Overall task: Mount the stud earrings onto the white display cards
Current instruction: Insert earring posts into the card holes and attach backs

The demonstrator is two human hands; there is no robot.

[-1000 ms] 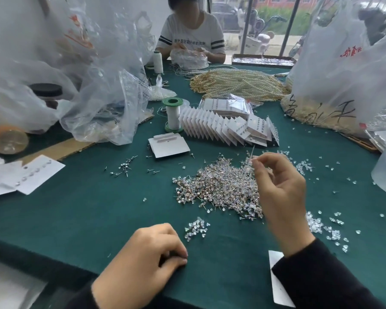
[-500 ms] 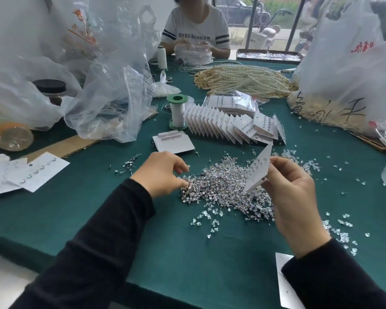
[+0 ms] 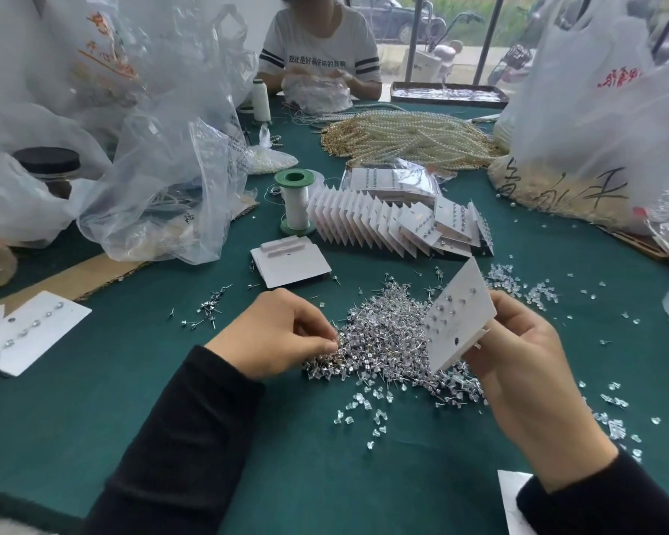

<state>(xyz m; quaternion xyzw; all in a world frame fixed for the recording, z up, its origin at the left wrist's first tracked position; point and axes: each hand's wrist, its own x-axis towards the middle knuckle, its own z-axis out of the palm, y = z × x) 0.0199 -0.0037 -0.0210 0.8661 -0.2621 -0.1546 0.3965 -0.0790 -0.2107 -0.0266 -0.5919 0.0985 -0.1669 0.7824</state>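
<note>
A heap of silver stud earrings (image 3: 387, 334) lies on the green table (image 3: 93, 399) in front of me. My right hand (image 3: 518, 349) holds a white display card (image 3: 458, 316) upright over the heap's right side; several studs sit in the card. My left hand (image 3: 279, 334) is at the heap's left edge, thumb and fingertips pinched together among the studs; what they hold is too small to make out. Clear plastic earring backs (image 3: 367, 409) are scattered near the heap.
A fanned row of filled cards (image 3: 383, 222) and a small stack of blank cards (image 3: 290, 260) lie beyond the heap, by a green-topped thread spool (image 3: 295, 200). Plastic bags (image 3: 163, 179) crowd the left and right. Pearl strands (image 3: 410, 139) lie farther back, where another person sits.
My left hand came up from the near table edge to the heap's left side. My right hand brought the card upright and turned its face toward me.
</note>
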